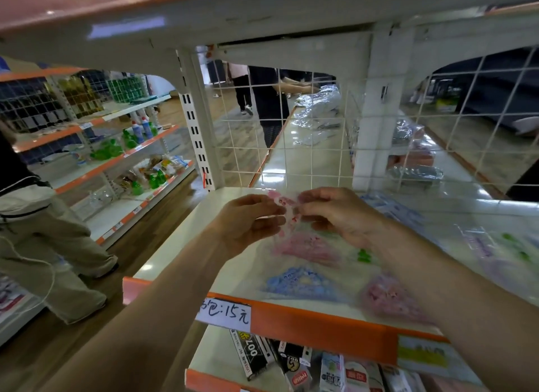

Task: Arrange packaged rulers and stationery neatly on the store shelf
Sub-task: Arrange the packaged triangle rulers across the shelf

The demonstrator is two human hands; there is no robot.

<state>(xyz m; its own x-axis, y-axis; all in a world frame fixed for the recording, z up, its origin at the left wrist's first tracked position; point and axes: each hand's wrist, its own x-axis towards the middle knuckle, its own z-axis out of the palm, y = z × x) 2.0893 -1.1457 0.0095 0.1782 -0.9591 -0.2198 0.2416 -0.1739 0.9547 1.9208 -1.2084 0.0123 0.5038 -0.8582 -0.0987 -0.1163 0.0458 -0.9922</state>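
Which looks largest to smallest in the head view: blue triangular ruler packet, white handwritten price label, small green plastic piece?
Largest: blue triangular ruler packet, then white handwritten price label, then small green plastic piece.

Glossy cream shelf (163, 263) – painted metal by its sheen; the ruler packets (306, 248) are clear, crinkled plastic (shiny), the price tag (224, 314) matt paper, the back grid (291, 146) white-coated wire.

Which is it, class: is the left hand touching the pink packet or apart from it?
Touching. The head view shows the left hand pinching one edge of the pink packet; the right hand pinches the other.
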